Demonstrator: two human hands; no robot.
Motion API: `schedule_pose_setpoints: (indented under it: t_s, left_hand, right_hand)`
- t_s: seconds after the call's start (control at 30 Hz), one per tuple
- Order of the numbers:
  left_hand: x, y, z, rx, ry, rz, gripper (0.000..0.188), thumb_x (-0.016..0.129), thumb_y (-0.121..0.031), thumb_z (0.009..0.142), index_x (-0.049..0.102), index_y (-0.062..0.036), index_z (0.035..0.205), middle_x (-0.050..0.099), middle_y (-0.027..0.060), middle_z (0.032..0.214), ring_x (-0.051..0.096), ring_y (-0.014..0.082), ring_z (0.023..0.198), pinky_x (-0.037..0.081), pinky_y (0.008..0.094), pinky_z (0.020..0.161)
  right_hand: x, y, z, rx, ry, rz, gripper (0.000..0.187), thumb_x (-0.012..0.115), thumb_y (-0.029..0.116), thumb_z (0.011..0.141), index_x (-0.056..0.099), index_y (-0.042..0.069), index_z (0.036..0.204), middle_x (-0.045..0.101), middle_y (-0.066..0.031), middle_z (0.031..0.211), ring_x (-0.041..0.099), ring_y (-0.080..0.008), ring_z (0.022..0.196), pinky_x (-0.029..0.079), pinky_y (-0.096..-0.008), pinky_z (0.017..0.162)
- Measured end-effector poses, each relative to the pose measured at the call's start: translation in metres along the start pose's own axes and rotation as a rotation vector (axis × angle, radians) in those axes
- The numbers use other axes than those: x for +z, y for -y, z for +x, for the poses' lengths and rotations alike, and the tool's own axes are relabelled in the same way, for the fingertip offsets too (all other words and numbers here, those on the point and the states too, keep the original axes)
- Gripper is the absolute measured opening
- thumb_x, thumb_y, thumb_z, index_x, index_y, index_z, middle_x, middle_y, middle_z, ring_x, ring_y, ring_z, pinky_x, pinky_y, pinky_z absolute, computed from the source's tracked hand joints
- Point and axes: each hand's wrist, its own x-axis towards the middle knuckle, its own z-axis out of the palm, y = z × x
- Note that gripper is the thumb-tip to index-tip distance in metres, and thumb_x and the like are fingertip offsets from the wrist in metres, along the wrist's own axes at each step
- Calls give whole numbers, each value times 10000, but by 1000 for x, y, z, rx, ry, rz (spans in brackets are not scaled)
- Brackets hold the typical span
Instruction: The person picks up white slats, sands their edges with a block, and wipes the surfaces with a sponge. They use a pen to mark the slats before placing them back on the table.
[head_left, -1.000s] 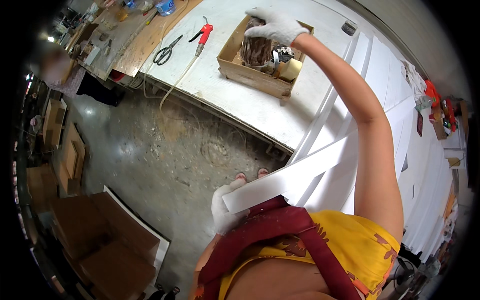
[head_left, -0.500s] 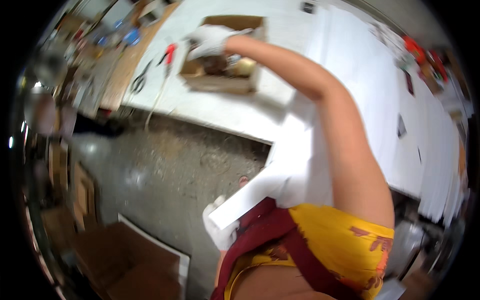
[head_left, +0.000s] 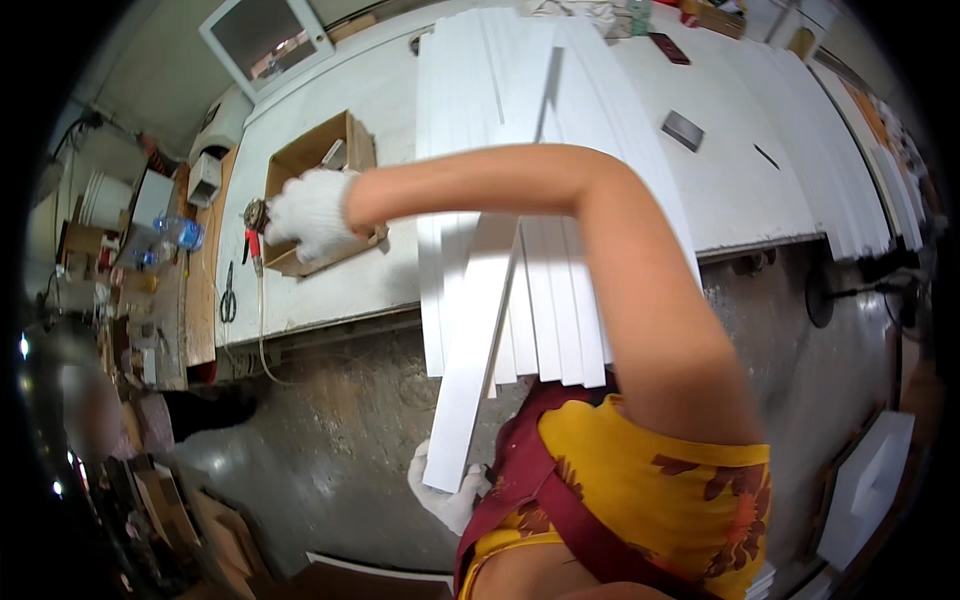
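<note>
My left hand (head_left: 447, 496), in a white glove, grips the near end of a long flat white strip (head_left: 466, 395). The strip slants away from me over the table edge, its far part passing beneath my right forearm. My right arm reaches across to the left. Its gloved right hand (head_left: 312, 213) is closed above the near-left side of an open cardboard box (head_left: 357, 150). At the fingertips, past the box wall, shows a small roundish brown-grey thing (head_left: 255, 214), too small to name. My hand covers most of the box's contents.
Several white strips (head_left: 560, 330) lie side by side on the white table (head_left: 380, 285). Left of the box are a red-handled air gun (head_left: 252, 243) with a hose and black scissors (head_left: 229, 295). A grey block (head_left: 682, 130) and a phone (head_left: 669, 48) lie to the right. Another person (head_left: 150, 425) is at far left.
The view has swung, bringing more of the strips into sight. My right hand has moved from inside the box to its left side, with the roundish thing at its fingers. My left hand keeps the strip.
</note>
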Motion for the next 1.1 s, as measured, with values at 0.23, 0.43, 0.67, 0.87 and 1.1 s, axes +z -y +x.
schedule_pose_setpoints:
  t_s: [0.23, 0.43, 0.67, 0.87, 1.1]
  left_hand:
    - [33, -22, -29, -190, 88, -242, 864, 770, 25, 714, 331, 43, 1458, 518, 174, 1356, 624, 216, 1019, 602, 314, 716]
    - [64, -56, -42, -422, 232, -302, 793, 660, -279, 848, 320, 126, 1438, 573, 215, 1259, 695, 274, 957, 568, 266, 569]
    - [115, -60, -90, -451, -23, -295, 669, 675, -312, 826, 478, 138, 1279, 654, 246, 999, 641, 184, 553, 481, 206, 404]
    - [210, -57, -176, -430, -299, -532, 597, 606, -280, 890, 467, 129, 1302, 621, 310, 1084, 514, 170, 427, 386, 214, 337]
    - [277, -36, -243, -704, -260, -1079, 555, 431, -327, 969, 476, 164, 1223, 497, 156, 545, 399, 212, 352, 397, 334, 367]
  right_hand:
    - [-20, 78, -254, 71, -81, 303, 124, 595, 140, 907, 680, 71, 966, 666, -73, 908, 643, -219, 916, 510, -353, 800]
    - [22, 116, -396, 787, -626, 783, 230, 656, 62, 897, 696, 8, 1116, 707, -83, 982, 654, -140, 835, 528, -278, 771]
    - [16, 67, -446, 979, -548, 1580, 271, 649, 47, 910, 665, -75, 1153, 721, -109, 975, 656, -118, 854, 537, -241, 756]
    - [-7, 8, -464, 720, -65, 1843, 754, 648, 199, 922, 255, -69, 1508, 598, -154, 1276, 625, -138, 903, 521, -259, 721]
    - [21, -20, -438, 627, -72, 2260, 486, 620, 392, 950, 586, -55, 1137, 660, -98, 986, 596, -126, 807, 480, -278, 651]
